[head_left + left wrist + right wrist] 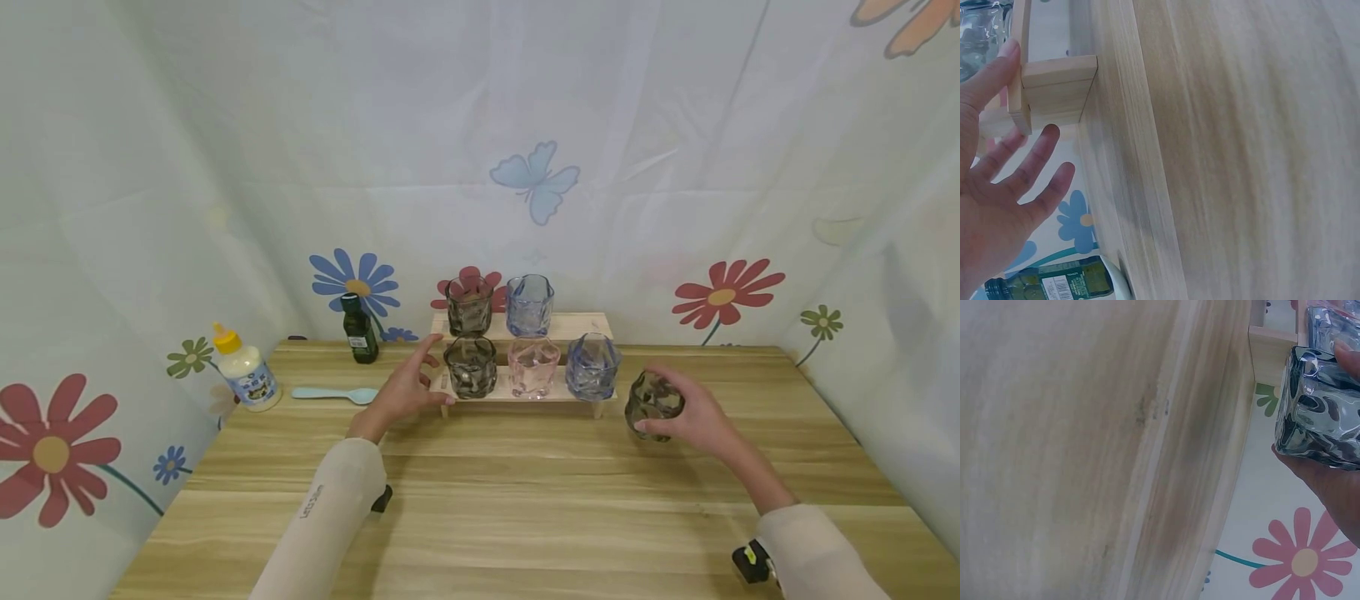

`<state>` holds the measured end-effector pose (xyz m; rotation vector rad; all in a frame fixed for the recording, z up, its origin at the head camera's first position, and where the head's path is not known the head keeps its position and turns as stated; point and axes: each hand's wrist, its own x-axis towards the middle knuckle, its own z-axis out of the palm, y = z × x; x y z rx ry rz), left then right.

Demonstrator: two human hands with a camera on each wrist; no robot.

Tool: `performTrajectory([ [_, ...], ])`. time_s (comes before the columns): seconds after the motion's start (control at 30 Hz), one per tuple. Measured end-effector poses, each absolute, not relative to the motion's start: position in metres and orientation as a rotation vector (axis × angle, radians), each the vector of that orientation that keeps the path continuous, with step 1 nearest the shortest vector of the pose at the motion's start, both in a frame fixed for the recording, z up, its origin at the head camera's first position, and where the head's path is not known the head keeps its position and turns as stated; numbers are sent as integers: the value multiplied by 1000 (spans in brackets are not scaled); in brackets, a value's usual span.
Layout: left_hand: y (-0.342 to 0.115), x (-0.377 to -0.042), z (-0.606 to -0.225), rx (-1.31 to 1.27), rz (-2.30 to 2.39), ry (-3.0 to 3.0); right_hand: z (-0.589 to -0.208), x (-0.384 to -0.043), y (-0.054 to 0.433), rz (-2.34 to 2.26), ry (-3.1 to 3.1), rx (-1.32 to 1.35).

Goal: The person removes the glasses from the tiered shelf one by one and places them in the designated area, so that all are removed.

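Note:
At the right of the head view, my right hand (pixel 693 417) grips a smoky grey faceted glass (pixel 651 402) between thumb and fingers. The right wrist view shows this glass (pixel 1319 412) sideways, raised off the tabletop. My left hand (pixel 405 390) is at the left end of a two-tier wooden rack (pixel 540 395), its fingers spread. In the left wrist view, the left thumb touches the lower plank (pixel 1019 94). The lower tier carries a grey glass (pixel 470 368), a pink glass (pixel 533 368) and a blue glass (pixel 593 368). Above stand another grey glass (pixel 469 307) and a pale blue glass (pixel 529 307).
Left of the rack, a light blue spoon (pixel 333 395) lies on the wooden table (pixel 510 500). Behind it stands a dark green bottle (pixel 360 332). Farther left is a squeeze bottle (pixel 247 373) with a yellow cap. A flowered curtain (pixel 420 183) encloses the table's back and sides.

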<state>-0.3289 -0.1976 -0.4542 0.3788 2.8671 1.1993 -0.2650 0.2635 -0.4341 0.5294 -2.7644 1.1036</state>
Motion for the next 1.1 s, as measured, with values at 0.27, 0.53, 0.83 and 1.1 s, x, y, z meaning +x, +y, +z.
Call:
performTrajectory([
  [0.27, -198, -329, -454, 382, 1214, 2858, -441, -263, 263, 1125, -2773, 546],
  [0.53, -198, -328, -453, 388, 1222, 2854, -451, -265, 263, 1121, -2782, 564],
  [0.83, -198, -327, -453, 393, 1235, 2845, -457, -264, 263, 1116, -2785, 564],
  [1.1, -198, -327, -453, 389, 1222, 2850, -459, -262, 265, 1117, -2792, 586],
])
